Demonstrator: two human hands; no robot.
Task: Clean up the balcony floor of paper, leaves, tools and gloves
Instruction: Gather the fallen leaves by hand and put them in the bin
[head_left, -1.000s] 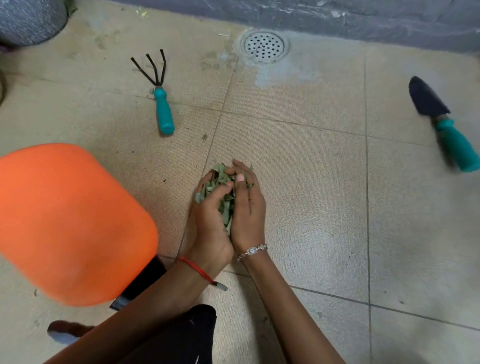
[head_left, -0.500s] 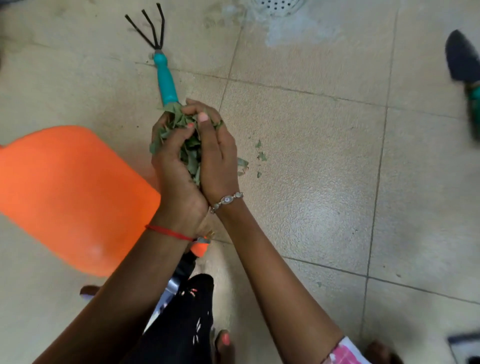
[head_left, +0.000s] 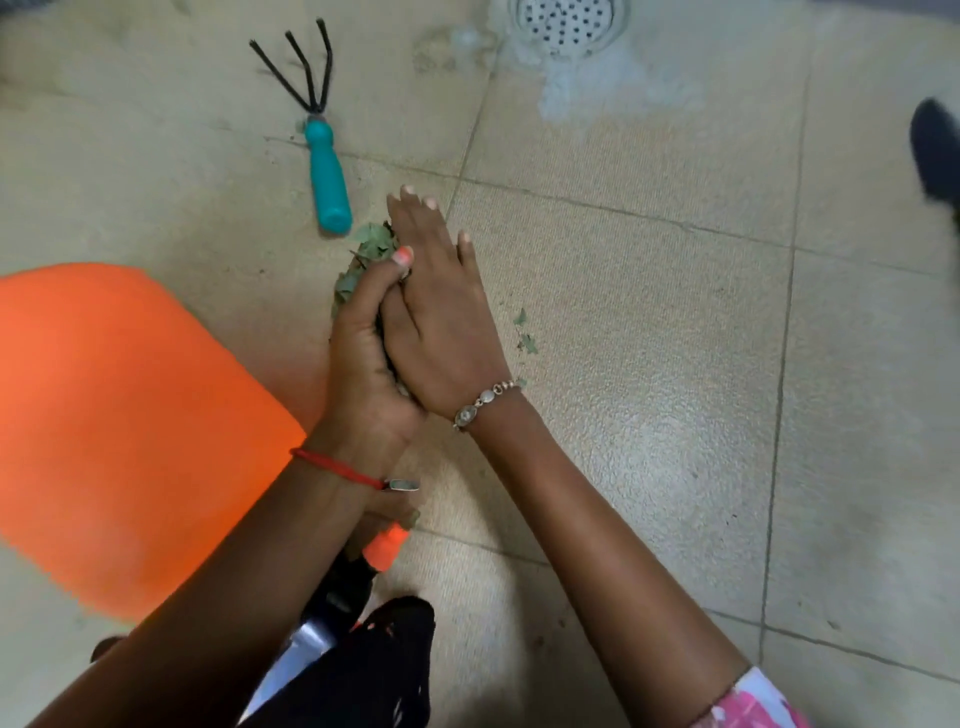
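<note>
Beige tiled floor (head_left: 649, 312), round drain (head_left: 569, 23) at the far edge, teal-handled rake (head_left: 322, 150) lying far left. The left hand (head_left: 363, 353) is curled round a wad of leaves (head_left: 374, 247), with the right hand (head_left: 441, 322) pressed flat against them. A blurry orange thing (head_left: 130, 415) sits near left, can't tell what's in it.

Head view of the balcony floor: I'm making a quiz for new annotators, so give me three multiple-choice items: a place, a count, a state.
1. Where lies the teal-handled black metal hand rake?
A. left of the round perforated metal floor drain
B. right of it
C. on it
2. How many prongs has the rake?
A. two
B. three
C. five
3. The left hand is
A. flat on the floor
B. empty
C. gripping the bunch of green leaves
Answers: 1 A, the drain sits to its right; 2 B, three black prongs fan out; 3 C, it is curled round them.
</note>
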